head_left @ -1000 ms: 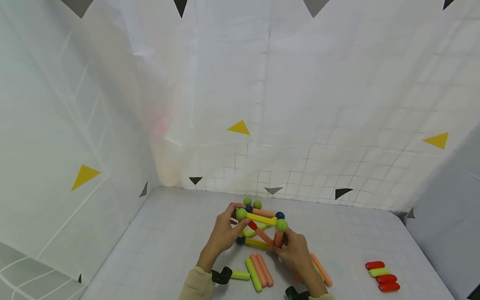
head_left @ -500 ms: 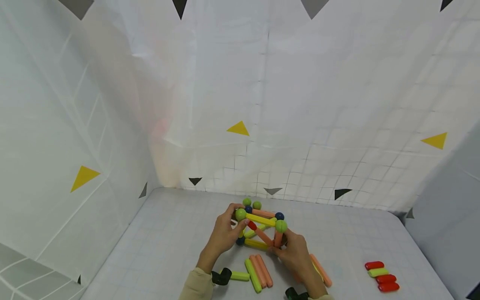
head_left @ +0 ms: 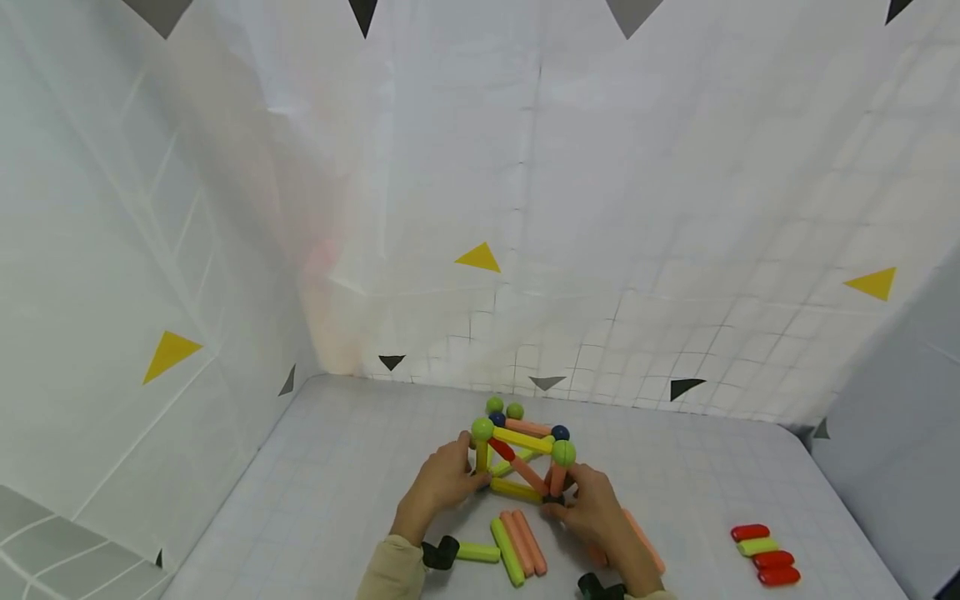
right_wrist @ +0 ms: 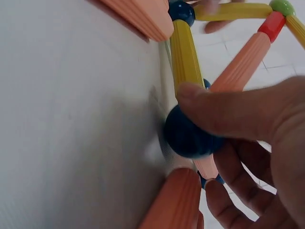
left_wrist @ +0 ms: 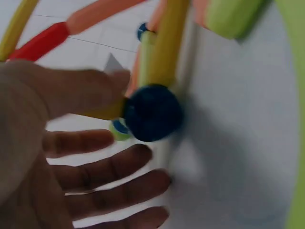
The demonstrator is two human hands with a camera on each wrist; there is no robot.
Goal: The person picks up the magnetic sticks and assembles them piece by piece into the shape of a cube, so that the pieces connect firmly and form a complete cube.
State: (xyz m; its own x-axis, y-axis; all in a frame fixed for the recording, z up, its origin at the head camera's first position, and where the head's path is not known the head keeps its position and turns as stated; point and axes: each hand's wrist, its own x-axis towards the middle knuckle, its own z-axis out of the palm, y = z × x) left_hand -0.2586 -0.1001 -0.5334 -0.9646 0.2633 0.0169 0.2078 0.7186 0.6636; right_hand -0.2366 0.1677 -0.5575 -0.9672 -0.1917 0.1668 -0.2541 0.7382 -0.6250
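A box-like frame of magnetic rods and balls stands on the table, with a yellow top rod between two green balls. One diagonal joins a short red rod to a salmon rod. My left hand is at the near left lower corner. Its thumb overlaps the yellow upright beside a dark blue ball, and its fingers extend loosely behind. At the near right lower corner my right hand pinches another dark blue ball, thumb in front and fingers curled behind.
Loose green and salmon rods lie in front of the frame. More salmon rods are by the right forearm. Short red and green rods lie in a row at right. Two green balls show at the frame's far side.
My left hand has moved down from the upper green ball and red rod to the lower left corner. The right hand has shifted slightly down to the lower right ball. The frame stays in place.
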